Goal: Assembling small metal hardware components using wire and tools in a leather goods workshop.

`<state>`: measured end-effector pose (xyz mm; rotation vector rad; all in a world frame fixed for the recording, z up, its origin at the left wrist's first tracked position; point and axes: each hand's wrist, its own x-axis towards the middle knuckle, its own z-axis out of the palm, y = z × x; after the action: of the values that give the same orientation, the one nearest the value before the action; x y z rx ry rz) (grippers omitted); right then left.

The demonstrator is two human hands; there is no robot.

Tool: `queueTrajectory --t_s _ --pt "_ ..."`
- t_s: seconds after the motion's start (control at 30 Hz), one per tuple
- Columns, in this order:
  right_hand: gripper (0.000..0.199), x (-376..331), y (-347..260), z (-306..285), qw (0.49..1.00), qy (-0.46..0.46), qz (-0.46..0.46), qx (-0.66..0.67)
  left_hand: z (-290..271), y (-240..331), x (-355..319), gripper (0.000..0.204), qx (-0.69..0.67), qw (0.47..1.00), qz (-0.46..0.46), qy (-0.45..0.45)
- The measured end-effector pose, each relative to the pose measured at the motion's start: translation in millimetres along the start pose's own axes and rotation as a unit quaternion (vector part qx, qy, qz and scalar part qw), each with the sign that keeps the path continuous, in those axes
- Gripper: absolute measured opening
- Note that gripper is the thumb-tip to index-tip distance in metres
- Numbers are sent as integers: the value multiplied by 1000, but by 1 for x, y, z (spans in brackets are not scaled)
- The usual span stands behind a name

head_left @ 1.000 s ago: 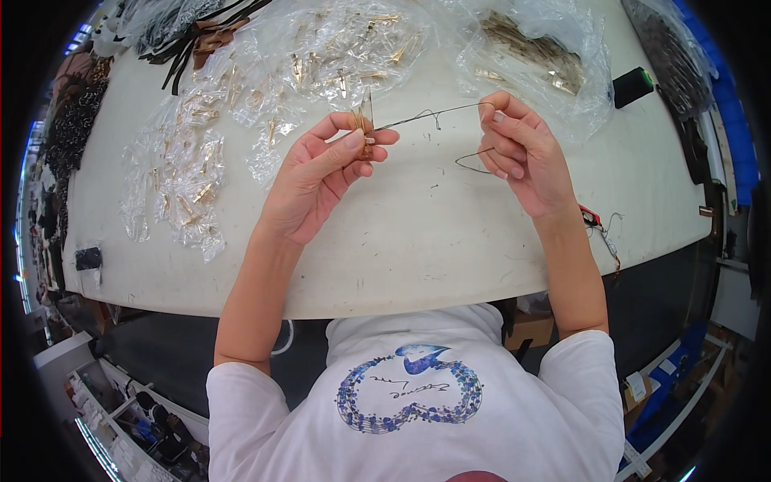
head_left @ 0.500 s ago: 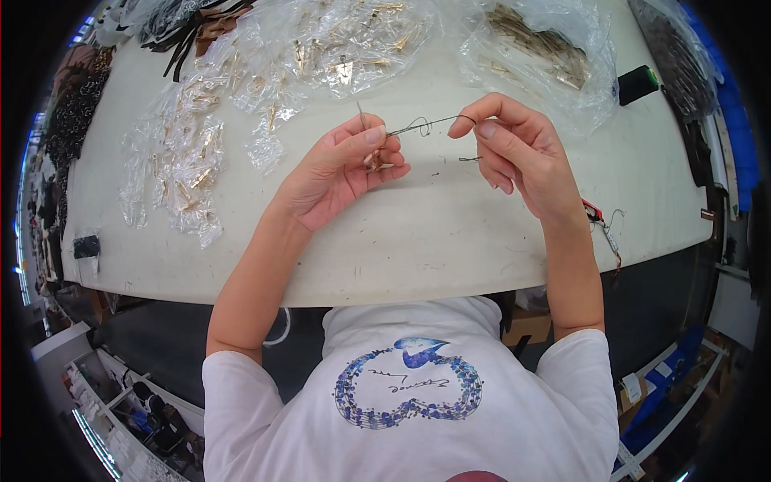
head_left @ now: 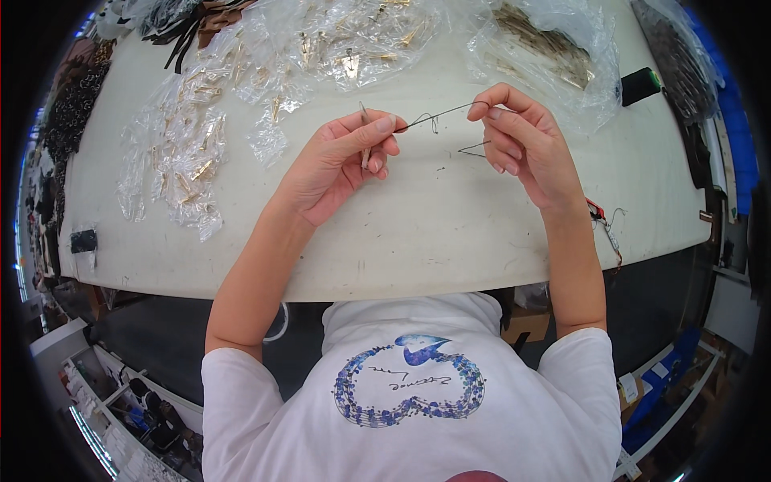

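Observation:
A thin dark thread (head_left: pixel 456 111) stretches between my two hands above the table, with a small loop hanging from its middle. The thumb and forefinger of my left hand (head_left: pixel 341 157) pinch one end of it. That same hand also holds a slim metallic piece (head_left: pixel 364 115), whose tip sticks up behind the forefinger; its kind cannot be made out. My right hand (head_left: pixel 530 149) grips the thread with bent fingers, the forefinger raised where the thread passes over it. A folded thread tail (head_left: pixel 472 149) juts out to the left below those fingers.
On the white table (head_left: pixel 385 233) lie clear plastic bags (head_left: pixel 197 161) of gold-coloured metal pieces at left and back. Another bag (head_left: pixel 554 48) with brownish strips is at back right, near a dark thread spool (head_left: pixel 640 86). A red-handled tool (head_left: pixel 596 210) rests beside my right forearm.
My right hand has risen slightly, and the thread slants up more toward it. The hanging loop has shifted right and narrowed. The metallic piece in my left hand stands more upright.

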<state>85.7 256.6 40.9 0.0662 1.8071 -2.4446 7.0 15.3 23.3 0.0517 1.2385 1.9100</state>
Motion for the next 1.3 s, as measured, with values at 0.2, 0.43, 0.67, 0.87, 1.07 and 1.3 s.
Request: queueTrajectory --t_s 0.2,0.43,0.67,0.87,1.07,1.3 --pt "16 -1 2 -2 999 -29 19 13 -1 3 -2 26 38 999 -21 -20" --pt "14 1 7 3 997 -25 36 -57 -8 0 1 23 183 979 50 75" --pt "16 5 4 6 991 -23 30 -131 0 -7 4 27 463 812 328 135" --pt "17 7 1 9 990 -24 16 -135 13 1 9 26 498 789 361 -11" --pt "17 7 6 8 994 -16 5 -105 19 -1 21 20 469 831 295 -45" --pt "17 6 9 5 999 5 16 -50 14 -14 28 14 330 917 219 -50"
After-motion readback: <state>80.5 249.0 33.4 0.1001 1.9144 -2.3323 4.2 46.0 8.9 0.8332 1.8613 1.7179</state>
